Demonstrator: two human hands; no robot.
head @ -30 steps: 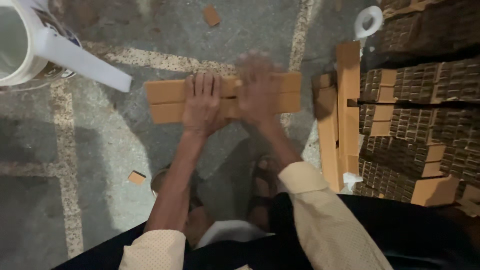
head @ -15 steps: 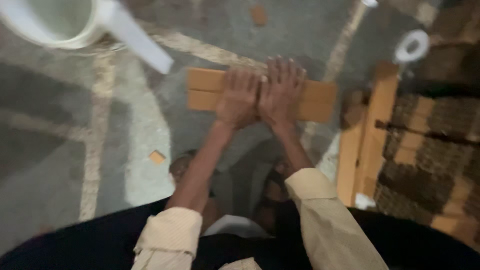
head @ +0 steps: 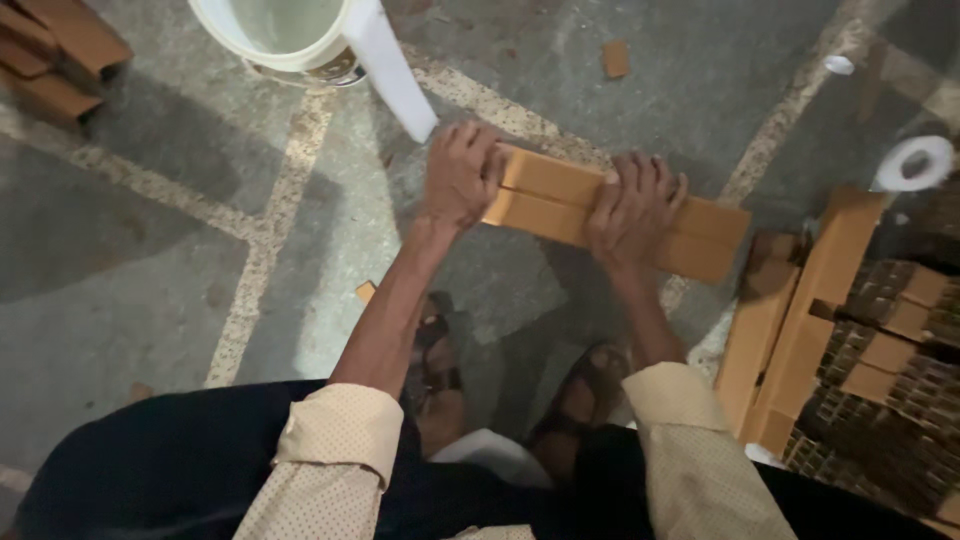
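While the folded cardboard strip [head: 610, 210] is running from upper left to lower right, the left hand [head: 460, 175] is clasping its upper end, the right hand [head: 632, 207] its middle.

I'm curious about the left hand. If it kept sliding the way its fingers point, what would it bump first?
Probably the white handle of the white bucket. The left hand lies on the folded cardboard, fingers pointing up-floor toward it; heights are hard to judge.
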